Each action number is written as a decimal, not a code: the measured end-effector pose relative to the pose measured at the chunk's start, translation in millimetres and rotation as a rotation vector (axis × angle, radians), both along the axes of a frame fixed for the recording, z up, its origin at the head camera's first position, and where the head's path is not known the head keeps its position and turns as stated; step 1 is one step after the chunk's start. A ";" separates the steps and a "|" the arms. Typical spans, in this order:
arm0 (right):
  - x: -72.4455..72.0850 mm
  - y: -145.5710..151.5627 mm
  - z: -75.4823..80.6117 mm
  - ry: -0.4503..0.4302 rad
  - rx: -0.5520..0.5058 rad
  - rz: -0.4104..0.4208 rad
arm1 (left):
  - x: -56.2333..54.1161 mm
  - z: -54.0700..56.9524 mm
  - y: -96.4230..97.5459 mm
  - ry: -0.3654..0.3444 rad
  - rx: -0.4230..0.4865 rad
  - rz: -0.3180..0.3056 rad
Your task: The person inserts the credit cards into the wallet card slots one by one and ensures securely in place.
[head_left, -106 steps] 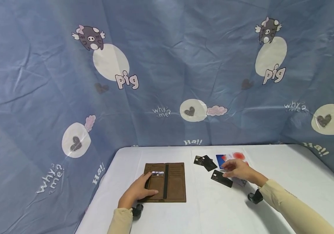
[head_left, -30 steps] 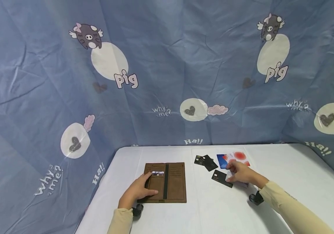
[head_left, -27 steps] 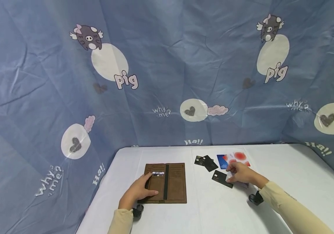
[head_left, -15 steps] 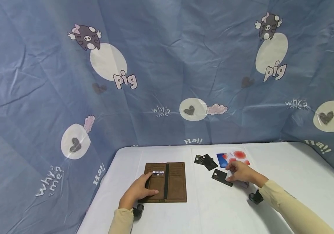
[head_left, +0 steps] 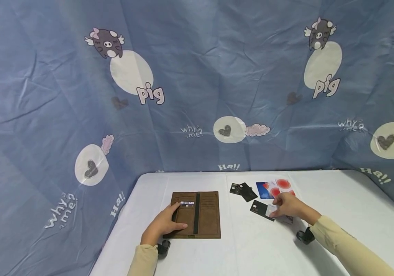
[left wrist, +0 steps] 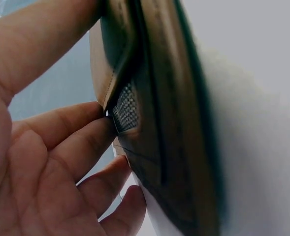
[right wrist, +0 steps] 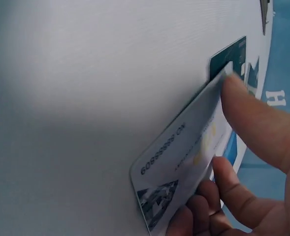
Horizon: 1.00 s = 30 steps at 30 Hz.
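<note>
My left hand [head_left: 164, 222] rests on the left part of an open brown wallet [head_left: 208, 220]. In the left wrist view its fingertips touch the wallet's edge [left wrist: 172, 98]. A card [head_left: 187, 204] shows in one of the wallet's slots. My right hand [head_left: 288, 206] pinches a white card [head_left: 271, 209] by its edge, thumb on one side. The right wrist view shows this white card [right wrist: 177, 147] tilted, with printed digits and a dark square pattern. It overlaps a black card [head_left: 259, 207] lettered VIP.
Two dark cards [head_left: 248, 193] overlap farther back, between the wallet and my right hand. Behind that hand lie a blue card [head_left: 263, 190] and red-and-white cards [head_left: 283, 184]. A white cloth covers the table [head_left: 238, 249]; a blue printed curtain [head_left: 183, 161] hangs behind it.
Earlier my right hand hovered over the black card with fingers apart; it has since pinched the white card. In the last half second it shifted slightly right. My left hand stays put.
</note>
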State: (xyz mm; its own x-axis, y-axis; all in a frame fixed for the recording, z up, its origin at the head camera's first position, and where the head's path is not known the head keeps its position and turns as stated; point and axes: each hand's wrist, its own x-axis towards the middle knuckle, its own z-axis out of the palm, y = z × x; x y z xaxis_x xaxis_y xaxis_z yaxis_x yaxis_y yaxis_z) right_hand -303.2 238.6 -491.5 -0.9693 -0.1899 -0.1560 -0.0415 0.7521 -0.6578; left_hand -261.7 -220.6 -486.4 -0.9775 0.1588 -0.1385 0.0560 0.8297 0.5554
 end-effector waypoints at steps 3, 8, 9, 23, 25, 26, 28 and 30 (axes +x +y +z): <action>2.1 0.1 1.2 -0.008 0.003 0.020 | 0.2 0.0 0.2 -0.003 0.003 0.002; 5.1 1.1 0.2 0.002 -0.031 0.056 | 1.3 0.0 -0.8 -0.005 0.005 0.001; 5.4 1.6 -0.7 0.010 -0.037 0.065 | 1.4 -0.4 -1.0 -0.006 0.004 0.000; 1.0 3.4 -4.7 0.088 0.031 0.042 | 1.0 0.8 -1.0 -0.006 0.001 -0.003; 0.0 3.8 -4.7 0.098 0.038 0.064 | 1.1 0.4 -1.4 -0.004 0.000 -0.004; -0.3 3.8 -4.6 0.105 0.038 0.066 | 1.1 0.0 -1.5 -0.003 -0.001 -0.005; -0.8 4.3 -4.5 0.129 0.043 0.085 | 0.8 -0.6 -1.6 0.003 -0.002 -0.009; -1.1 5.0 -3.8 0.160 0.051 0.107 | 0.3 -0.8 -1.5 0.007 -0.005 -0.014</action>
